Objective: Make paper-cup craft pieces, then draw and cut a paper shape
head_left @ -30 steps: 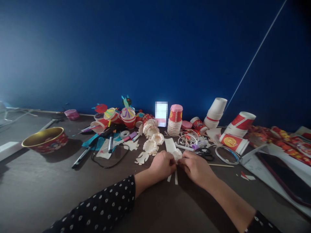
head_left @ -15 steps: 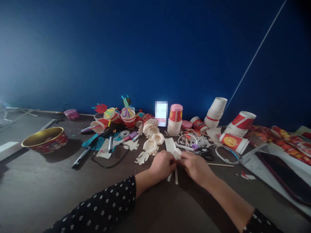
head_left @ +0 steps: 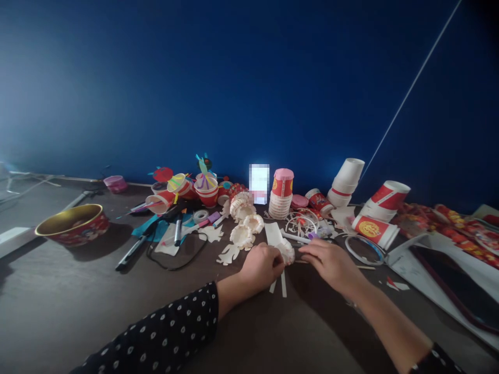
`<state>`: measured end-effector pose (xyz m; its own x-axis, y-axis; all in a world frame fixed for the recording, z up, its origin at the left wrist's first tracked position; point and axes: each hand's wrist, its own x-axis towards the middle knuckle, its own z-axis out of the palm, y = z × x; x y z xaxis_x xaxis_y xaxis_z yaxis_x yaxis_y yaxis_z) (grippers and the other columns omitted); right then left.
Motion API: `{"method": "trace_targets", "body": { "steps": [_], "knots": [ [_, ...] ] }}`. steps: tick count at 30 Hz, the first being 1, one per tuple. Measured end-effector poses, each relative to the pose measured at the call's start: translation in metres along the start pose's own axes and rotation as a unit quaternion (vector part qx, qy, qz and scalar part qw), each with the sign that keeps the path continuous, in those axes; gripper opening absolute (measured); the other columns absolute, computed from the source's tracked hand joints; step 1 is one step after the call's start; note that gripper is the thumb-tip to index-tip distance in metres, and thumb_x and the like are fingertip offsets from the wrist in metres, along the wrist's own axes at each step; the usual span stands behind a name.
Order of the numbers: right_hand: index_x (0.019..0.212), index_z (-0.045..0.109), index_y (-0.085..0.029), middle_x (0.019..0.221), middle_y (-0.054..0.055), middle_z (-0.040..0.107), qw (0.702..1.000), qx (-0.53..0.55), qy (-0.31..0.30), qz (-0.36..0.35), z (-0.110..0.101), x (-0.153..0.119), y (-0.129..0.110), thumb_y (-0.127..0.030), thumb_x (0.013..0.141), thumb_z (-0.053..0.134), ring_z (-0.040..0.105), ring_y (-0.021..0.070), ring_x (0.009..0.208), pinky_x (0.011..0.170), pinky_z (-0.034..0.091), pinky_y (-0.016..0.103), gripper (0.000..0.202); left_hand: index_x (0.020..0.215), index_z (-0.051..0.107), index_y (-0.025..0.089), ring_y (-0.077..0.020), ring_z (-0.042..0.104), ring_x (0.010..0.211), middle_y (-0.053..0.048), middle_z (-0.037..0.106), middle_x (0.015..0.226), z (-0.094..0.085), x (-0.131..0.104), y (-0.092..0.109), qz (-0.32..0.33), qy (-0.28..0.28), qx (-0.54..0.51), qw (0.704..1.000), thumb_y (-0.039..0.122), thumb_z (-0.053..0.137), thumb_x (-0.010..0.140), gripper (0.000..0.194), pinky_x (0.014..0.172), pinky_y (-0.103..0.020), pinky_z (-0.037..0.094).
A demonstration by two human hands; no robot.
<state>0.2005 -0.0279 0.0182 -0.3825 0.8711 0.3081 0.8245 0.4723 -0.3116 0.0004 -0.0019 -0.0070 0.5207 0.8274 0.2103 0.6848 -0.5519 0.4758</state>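
Observation:
My left hand point(head_left: 262, 266) is closed on a white paper piece point(head_left: 287, 252) with a curled, ruffled edge, which shows just right of its fingers. Two narrow white strips point(head_left: 284, 284) stick out below that hand. My right hand point(head_left: 331, 265) is a little to the right, apart from the piece; its fingers are stretched forward, and I see nothing held in them. A flat white paper strip point(head_left: 273, 234) lies beyond my left hand. Ruffled white paper shapes point(head_left: 240, 235) lie to the left of it.
Stacked paper cups point(head_left: 281, 195) stand behind my hands, with more cups point(head_left: 344, 182) at the right. Black scissors and a white marker lie beyond my right hand. A gold-lined bowl point(head_left: 74, 236) stands left, and a dark phone point(head_left: 460, 283) lies far right.
My right hand has let go of the white paper piece and moved right. The curled piece now shows more fully beside my left hand, which has hardly moved.

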Motion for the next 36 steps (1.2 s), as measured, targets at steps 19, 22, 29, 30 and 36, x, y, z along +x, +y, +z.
{"method": "trace_targets", "body": {
  "steps": [19, 22, 29, 30, 36],
  "knots": [
    [0.069, 0.062, -0.019, 0.076, 0.003, 0.063, 0.984, 0.024, -0.173, 0.035, -0.017, -0.005, 0.005, -0.015, 0.077, 0.053, 0.056, 0.0171, 0.073, 0.064, 0.036, 0.027, 0.012, 0.07, 0.065, 0.016, -0.0177, 0.055, 0.073, -0.003, 0.065, 0.069, -0.001, 0.0, 0.001, -0.018, 0.0, -0.013, 1.0, 0.018, 0.06, 0.072, 0.006, 0.065, -0.024, 0.04],
    [0.07, 0.063, -0.018, 0.076, 0.003, 0.062, 0.982, 0.044, -0.183, 0.012, -0.013, -0.005, -0.001, -0.015, 0.076, 0.055, 0.055, 0.0161, 0.072, 0.064, 0.036, 0.026, 0.01, 0.069, 0.066, 0.016, -0.0177, 0.055, 0.073, -0.003, 0.066, 0.069, -0.002, -0.001, 0.001, -0.001, -0.008, -0.019, 1.0, 0.017, 0.059, 0.072, 0.008, 0.066, -0.025, 0.041],
    [0.071, 0.063, -0.017, 0.075, 0.003, 0.06, 0.983, 0.032, -0.181, 0.002, -0.006, -0.004, -0.005, -0.013, 0.076, 0.058, 0.054, 0.0152, 0.071, 0.064, 0.036, 0.025, 0.007, 0.074, 0.065, 0.016, -0.0183, 0.056, 0.073, -0.003, 0.064, 0.071, -0.005, -0.003, 0.002, 0.007, -0.011, -0.022, 1.0, 0.01, 0.054, 0.062, 0.017, 0.067, -0.026, 0.042],
    [0.071, 0.062, -0.017, 0.074, 0.003, 0.06, 0.983, 0.031, -0.18, 0.002, -0.006, -0.005, -0.005, -0.013, 0.076, 0.059, 0.054, 0.0152, 0.071, 0.064, 0.036, 0.025, 0.007, 0.076, 0.063, 0.016, -0.0183, 0.055, 0.073, -0.003, 0.064, 0.072, -0.006, -0.004, 0.003, 0.004, -0.011, -0.02, 1.0, 0.01, 0.054, 0.06, 0.019, 0.066, -0.025, 0.042],
    [0.072, 0.062, -0.018, 0.075, 0.002, 0.06, 0.983, 0.051, -0.175, 0.003, -0.007, -0.005, -0.003, -0.013, 0.075, 0.059, 0.054, 0.0155, 0.07, 0.063, 0.037, 0.026, 0.007, 0.081, 0.052, 0.017, -0.0178, 0.052, 0.074, -0.002, 0.058, 0.076, -0.012, -0.014, 0.005, 0.031, -0.014, -0.006, 0.999, 0.012, 0.057, 0.057, 0.025, 0.065, -0.025, 0.04]
  ]
}}
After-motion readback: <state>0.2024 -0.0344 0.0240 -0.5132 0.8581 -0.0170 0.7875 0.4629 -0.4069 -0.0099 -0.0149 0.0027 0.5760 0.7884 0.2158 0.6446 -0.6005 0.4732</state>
